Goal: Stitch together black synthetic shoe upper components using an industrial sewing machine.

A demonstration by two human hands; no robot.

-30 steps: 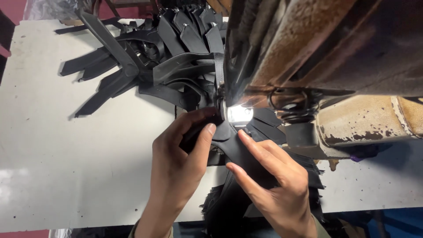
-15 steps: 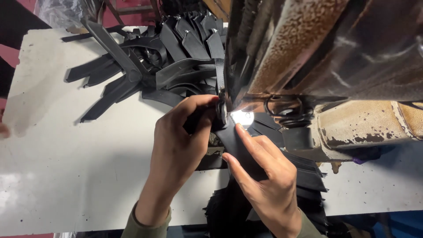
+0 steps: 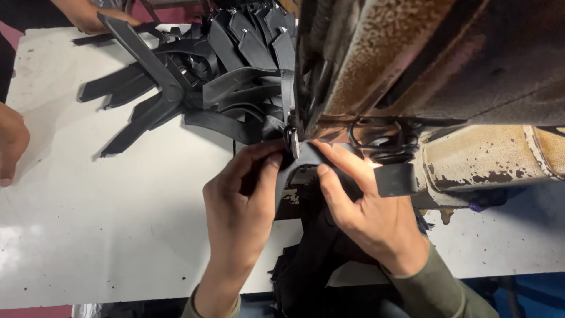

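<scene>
White tabletop (image 3: 118,235), scuffed and flecked with dark crumbs, fills the left and lower part of the view, with a strip of red floor showing beyond its edge at top left. At the far left edge another person's hand (image 3: 12,144) rests on the table, and a second co-worker hand (image 3: 88,15) sits at the top beside the heap.

Next comes a fanned pile of black strap pieces (image 3: 194,76), already joined in a chain and trailing away from the machine (a fair number look done, judging by how the heap spreads). More black pieces hang off the table's front edge (image 3: 300,277), seemingly still to be worked, though how many cannot be told.

At the middle, the left hand (image 3: 244,206) pinches a black strap piece (image 3: 297,165) between thumb and curled fingers, closed on it just under the needle area. The right hand (image 3: 368,218) grips the same piece from the other side, thumb and forefinger pressing it flat.

Above and to the right stands a worn sewing machine (image 3: 435,76), its beige paint chipped and rusted, with a coiled black spring (image 3: 382,144) below its arm. Blue shows at the bottom right corner.
</scene>
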